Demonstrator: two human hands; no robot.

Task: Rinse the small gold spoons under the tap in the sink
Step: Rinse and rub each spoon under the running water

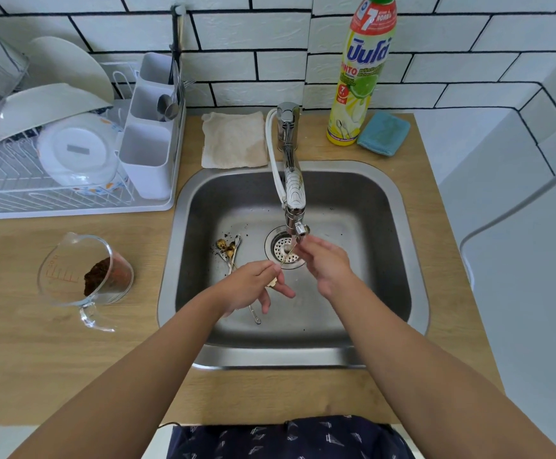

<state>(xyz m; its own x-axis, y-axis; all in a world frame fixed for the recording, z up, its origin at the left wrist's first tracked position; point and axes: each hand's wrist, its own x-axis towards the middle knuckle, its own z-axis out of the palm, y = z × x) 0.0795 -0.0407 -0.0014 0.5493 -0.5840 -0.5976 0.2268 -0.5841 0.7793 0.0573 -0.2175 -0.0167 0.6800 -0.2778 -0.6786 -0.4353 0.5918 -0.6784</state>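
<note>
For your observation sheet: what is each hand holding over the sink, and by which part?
Left hand pinches a gold spoon near its handle end. Right hand meets its other end under the tap; whether it grips cannot be told.

Gold spoons [229, 250] in a grey steel sink [369, 200], yellow soap bottle [359, 94], teal sponge [383, 133].

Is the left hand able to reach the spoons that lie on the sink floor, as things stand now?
Probably yes. The pile of spoons lies just beyond the left hand, with nothing between them. But that hand pinches a gold spoon, so it would need to free its fingers first.
</note>
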